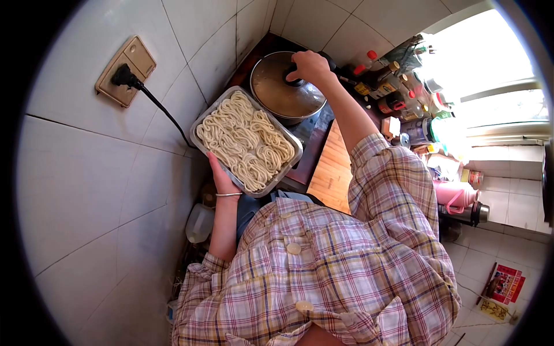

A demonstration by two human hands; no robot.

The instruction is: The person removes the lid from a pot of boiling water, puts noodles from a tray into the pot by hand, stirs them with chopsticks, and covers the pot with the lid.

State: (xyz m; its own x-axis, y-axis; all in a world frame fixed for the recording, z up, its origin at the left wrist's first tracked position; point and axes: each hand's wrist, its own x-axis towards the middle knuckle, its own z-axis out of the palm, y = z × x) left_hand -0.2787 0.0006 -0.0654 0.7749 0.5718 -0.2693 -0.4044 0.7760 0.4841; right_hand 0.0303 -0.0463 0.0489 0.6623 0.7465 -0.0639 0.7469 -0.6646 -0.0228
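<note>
My left hand holds a shallow metal tray by its near left side, the thumb along the rim and the other fingers hidden beneath. Thick white noodles lie in the tray in several coiled bundles. Beyond it a pot stands on the cooktop, covered by a glass lid. My right hand is closed over the dark knob of that lid, with the arm stretched across the worktop. The lid sits on the pot, and the glass looks cloudy.
A wooden cutting board lies right of the cooktop. Bottles and jars crowd the window side, and a pink thermos stands farther right. A black plug sits in the wall socket, its cord running down behind the tray.
</note>
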